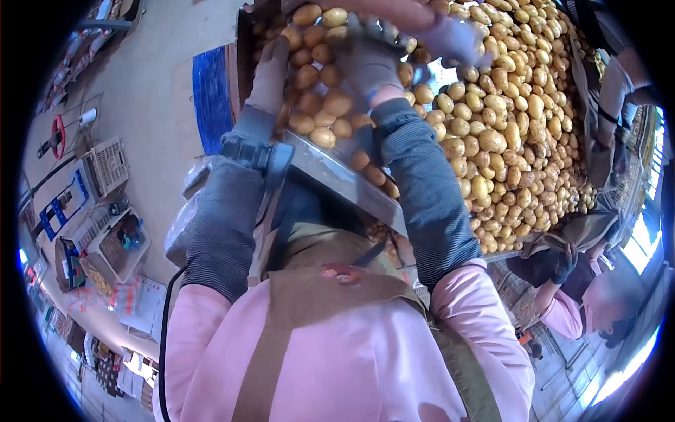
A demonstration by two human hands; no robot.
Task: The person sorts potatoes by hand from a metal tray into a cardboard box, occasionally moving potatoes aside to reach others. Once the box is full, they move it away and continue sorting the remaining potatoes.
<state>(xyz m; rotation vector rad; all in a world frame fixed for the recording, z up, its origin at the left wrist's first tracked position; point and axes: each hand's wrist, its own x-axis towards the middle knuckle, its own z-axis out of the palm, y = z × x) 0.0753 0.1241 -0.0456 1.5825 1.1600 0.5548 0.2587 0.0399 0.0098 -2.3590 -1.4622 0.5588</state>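
Potatoes (503,141) lie heaped across the right side, and a looser group of potatoes (320,98) lies between my two gloved hands. My left hand (271,74) rests at the left edge of that group, fingers pointing away from me and touching the outer potatoes. On the other side of the group is my right hand (367,63), blurred by motion; its grip cannot be made out. A metal edge (344,179) runs slantwise below the hands, with a few potatoes beside it.
A co-worker's gloved hand (457,41) reaches over the potatoes at the top. Another person (576,295) is at the lower right. A blue panel (211,98) stands left of my left hand. Crates (116,243) sit on the floor at the left.
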